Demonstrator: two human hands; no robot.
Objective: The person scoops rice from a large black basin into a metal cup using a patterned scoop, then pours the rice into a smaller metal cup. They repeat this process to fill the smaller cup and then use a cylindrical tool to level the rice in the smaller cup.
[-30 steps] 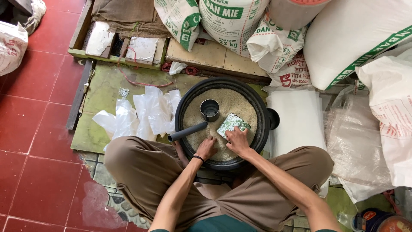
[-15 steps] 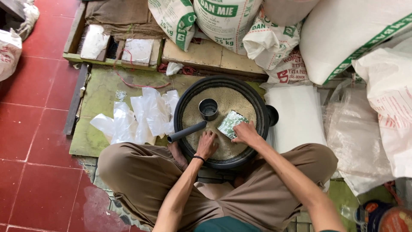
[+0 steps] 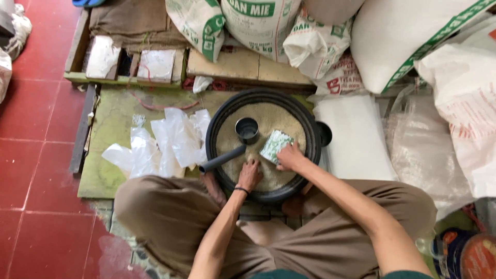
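You sit on red tile floor [image 3: 31, 155] among sacks [image 3: 413, 36]. Your right hand [image 3: 290, 157] grips the green packet [image 3: 275, 145]; your left hand [image 3: 250, 175], fingers curled, has sunk deeper into the rice [image 3: 268, 121].

Green-and-white can [image 3: 275, 145], tilted, mouth seemingly dug into grain [image 3: 279, 121] inside black basin [image 3: 214, 132].

cup [image 3: 247, 129] in basin [image 3: 222, 121], bags [image 3: 165, 142] left, sacks [image 3: 268, 23] behind
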